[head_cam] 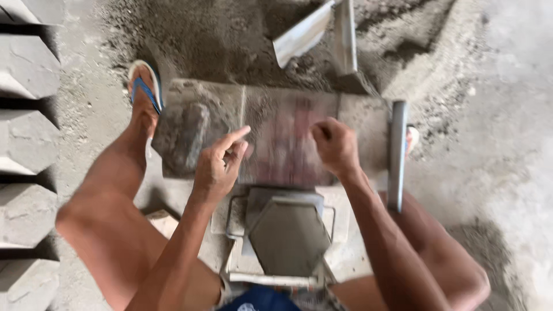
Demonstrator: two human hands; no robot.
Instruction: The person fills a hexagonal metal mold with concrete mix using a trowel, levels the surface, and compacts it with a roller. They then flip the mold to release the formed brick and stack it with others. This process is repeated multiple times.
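Two hands over a dusty board, with a six-sided mould just below.

The left hand (218,167) is loosely curled with one finger pointing out, and it holds nothing. The right hand (334,145) is closed in a fist; I cannot tell if anything is inside it. Both hover over the flat board (276,135), which is sprinkled with grey sand. Near the person's knees sits the mould (286,235) in its metal frame, and it looks full and smooth on top, so the filling seems done but the block is not yet out. A grey bar (397,152) lies at the right. Finished blocks (26,141) line the floor at the left, and a shovel (305,34) rests in the sand pile.
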